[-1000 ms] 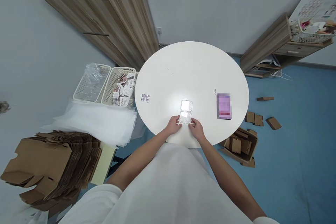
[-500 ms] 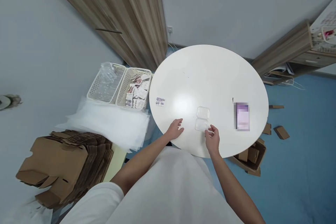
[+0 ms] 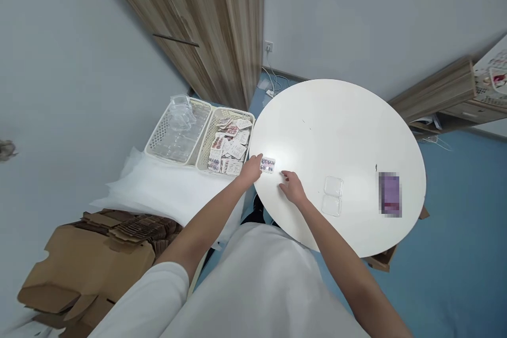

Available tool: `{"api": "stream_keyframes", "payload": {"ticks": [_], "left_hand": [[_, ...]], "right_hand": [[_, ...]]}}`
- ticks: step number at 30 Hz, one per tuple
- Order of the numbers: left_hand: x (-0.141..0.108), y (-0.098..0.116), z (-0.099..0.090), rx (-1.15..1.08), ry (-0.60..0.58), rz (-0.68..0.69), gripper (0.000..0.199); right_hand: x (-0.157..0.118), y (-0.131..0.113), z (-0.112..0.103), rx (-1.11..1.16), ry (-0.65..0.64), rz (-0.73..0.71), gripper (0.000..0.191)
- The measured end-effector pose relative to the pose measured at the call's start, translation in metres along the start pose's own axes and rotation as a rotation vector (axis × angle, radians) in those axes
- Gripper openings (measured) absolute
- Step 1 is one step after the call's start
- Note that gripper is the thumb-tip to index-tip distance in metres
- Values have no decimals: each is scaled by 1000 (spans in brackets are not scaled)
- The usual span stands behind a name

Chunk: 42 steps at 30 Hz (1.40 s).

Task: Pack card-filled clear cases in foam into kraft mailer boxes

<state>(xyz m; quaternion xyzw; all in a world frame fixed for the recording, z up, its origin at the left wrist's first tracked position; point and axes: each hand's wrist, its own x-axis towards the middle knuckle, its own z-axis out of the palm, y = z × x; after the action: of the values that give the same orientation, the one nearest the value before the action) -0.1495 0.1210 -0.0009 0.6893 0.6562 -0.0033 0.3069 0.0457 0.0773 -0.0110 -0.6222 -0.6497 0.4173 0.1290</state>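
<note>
My left hand (image 3: 251, 170) has its fingertips closed on the left edge of a small white card (image 3: 268, 165) bearing two rows of dark purple, roundish pieces. The card is at the left side of the white round table (image 3: 336, 116); whether it is lifted off the surface I cannot tell. Just right of the card, my right hand (image 3: 292, 187) is empty, its thumb and fingers apart. Further right lies a clear plastic case (image 3: 332, 196), opened flat into two halves.
Left of the table, one white basket (image 3: 203, 156) holds many similar cards and another basket (image 3: 152, 129) holds clear plastic cases. White foam sheets (image 3: 174, 190) and a stack of flattened cardboard boxes (image 3: 95, 259) are nearer. A pixelated purple item (image 3: 391, 194) is on the table's right.
Both hands have moved left, the right one away from the clear case. My left hand has reached the card and taken its edge. The view has shifted left.
</note>
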Motion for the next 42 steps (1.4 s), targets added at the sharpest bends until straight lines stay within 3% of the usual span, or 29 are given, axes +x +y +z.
{"api": "stream_keyframes", "payload": {"ticks": [5, 13, 23, 28, 33, 42], "left_hand": [[13, -2, 3, 34, -125, -4, 70], [16, -14, 10, -71, -107, 73, 67], [12, -15, 16, -187, -21, 86, 60], [6, -14, 19, -271, 4, 64, 60], [1, -16, 24, -329, 54, 121, 59], [-17, -2, 21, -412, 68, 261, 62]], "right_hand": [[29, -12, 10, -92, -3, 56, 54], [51, -28, 21, -178, -18, 132, 59], [50, -29, 26, -181, 56, 131, 49], [49, -28, 28, -167, 97, 121, 59], [46, -23, 26, -126, 79, 73, 53], [24, -11, -1, 2, -17, -84, 70]]}}
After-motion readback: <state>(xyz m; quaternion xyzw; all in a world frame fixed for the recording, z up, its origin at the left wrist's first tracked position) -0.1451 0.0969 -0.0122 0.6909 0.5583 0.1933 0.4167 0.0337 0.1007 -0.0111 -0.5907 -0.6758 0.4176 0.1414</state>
